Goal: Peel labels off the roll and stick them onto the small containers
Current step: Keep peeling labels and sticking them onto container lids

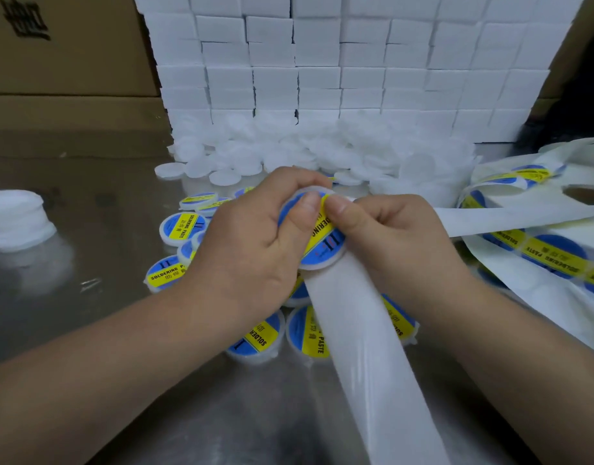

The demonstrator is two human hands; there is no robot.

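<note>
Labelled containers (258, 333) lie nearest on the shiny metal surface (87, 213). A bare white liner strip (366, 347) slopes over them up to the hands.

Just beyond, the left hand (255, 243) grips one small container (317, 265) by its rim, fingers curled round it and the thumb flat on its lid. The right hand (389, 236) pinches the label (324, 234) at its upper edge, beside the left thumb. Its thumb is on top and its fingers are curled out of sight beneath (whether they also trap the liner I cannot tell). The label lies on the lid, raised above the surface between the two hands.

The container looks light, stiff and smooth, so it is likely to slip unless held at the rim. The label looks thin, limp and tacky. It is best held by its very edge and smoothed outward, or it may crease.

Farther right is the label roll (557, 250), with its strip leading toward the right hand. Behind the hands is a heap of plain white containers (289, 152), then a wall of white boxes (322, 62), with cardboard cartons (64, 45) to the left.
</note>
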